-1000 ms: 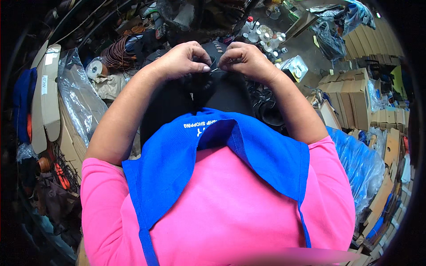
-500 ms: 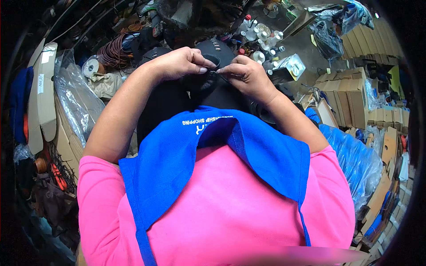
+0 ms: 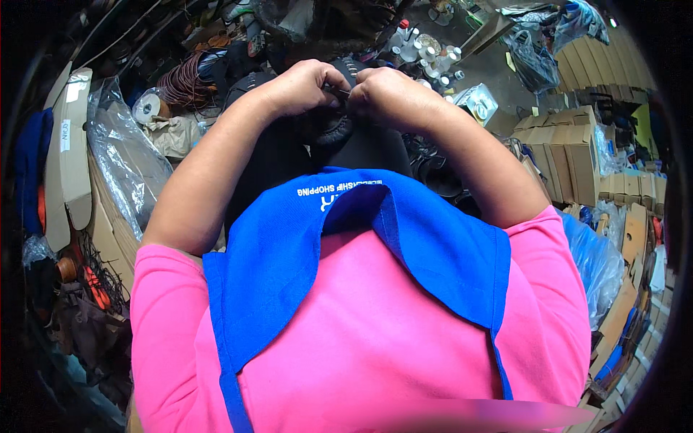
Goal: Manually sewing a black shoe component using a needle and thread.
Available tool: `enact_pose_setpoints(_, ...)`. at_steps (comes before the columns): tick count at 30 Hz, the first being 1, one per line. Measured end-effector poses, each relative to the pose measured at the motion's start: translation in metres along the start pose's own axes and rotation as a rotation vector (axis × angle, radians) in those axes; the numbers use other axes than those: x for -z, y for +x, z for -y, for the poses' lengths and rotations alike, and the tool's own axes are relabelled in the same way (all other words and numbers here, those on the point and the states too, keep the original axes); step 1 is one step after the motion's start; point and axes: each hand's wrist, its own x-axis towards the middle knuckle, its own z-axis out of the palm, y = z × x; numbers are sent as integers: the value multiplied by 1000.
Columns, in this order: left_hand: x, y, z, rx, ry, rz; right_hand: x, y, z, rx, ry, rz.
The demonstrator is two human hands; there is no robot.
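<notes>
A black rounded item with a ribbed edge (image 3: 333, 136) lies in my lap between my knees; its exact kind is too dark to tell. My left hand (image 3: 307, 88) is closed at its upper side, thumb and fingers pinching the dark material. Close beside it, nearly touching, my right hand (image 3: 386, 97) is closed with its back toward me. Its fingertips are mostly hidden, and what they pinch cannot be made out. A short thin dark thing (image 3: 342, 92) shows in the gap between both hands. My blue apron (image 3: 274, 238) covers my lap's near side.
Several capped plastic bottles (image 3: 426, 54) and a metal can (image 3: 476, 105) stand beyond my right hand. Cardboard boxes (image 3: 559, 155) are stacked at right. To the left are clear plastic sheeting (image 3: 126, 155), a white spool (image 3: 148, 108) and coiled brown cord (image 3: 186, 85).
My right hand has moved up and left and turned so its back faces me, hiding its fingertips. My left hand has shifted slightly up and left, its thumb area now more open to view.
</notes>
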Motion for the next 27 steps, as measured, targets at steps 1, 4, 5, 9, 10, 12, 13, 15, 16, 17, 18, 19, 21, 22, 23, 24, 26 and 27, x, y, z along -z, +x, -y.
enact_pose_setpoints(1,-1,1,0,-16,-11,-6,-5,2,-5,-4,2,-2)
enact_pose_setpoints(4,1,-6,2,-146,8,-61,-11,-1,-16,21,243,-26)
enact_pose_setpoints(5,1,-7,1,-148,10,-57,-10,-6,-18,14,261,-84)
enact_pose_setpoints(9,4,-13,-7,-130,75,-34,7,-17,-13,61,64,-249)
enact_pose_setpoints(10,5,-11,-9,-109,115,-22,11,-16,-8,63,33,-238)
enact_pose_setpoints(12,5,-11,-8,-118,132,-28,11,-12,-4,78,-5,-220)
enact_pose_setpoints(13,5,-12,-8,-125,146,-36,10,-11,-2,94,-41,-198)
enact_pose_setpoints(15,2,-10,-6,-158,153,-46,7,-8,-4,109,-37,-198)
enact_pose_setpoints(16,2,-9,-6,-187,159,-55,5,-7,-5,119,-36,-201)
enact_pose_setpoints(17,2,-10,-6,-188,159,-56,3,-6,-6,128,-35,-204)
enact_pose_setpoints(18,3,-11,-7,-155,132,-36,1,-5,-7,128,-35,-204)
enact_pose_setpoints(19,3,-11,-8,-125,105,-14,-1,-5,-9,121,6,-211)
enact_pose_setpoints(21,2,-10,-4,-147,87,-23,-5,-4,-11,111,45,-219)
enact_pose_setpoints(22,1,-10,-2,-163,71,-33,-8,-5,-13,114,91,-225)
enact_pose_setpoints(23,-1,-10,0,-162,71,-33,-11,-5,-14,117,137,-230)
enact_pose_setpoints(24,-2,-10,1,-170,37,-41,-16,-4,-15,117,138,-231)
enact_pose_setpoints(26,-3,-11,4,-180,7,-49,-23,-2,-14,111,231,-240)
enact_pose_setpoints(27,-5,-12,6,-180,8,-68,-25,-2,-14,112,231,-242)
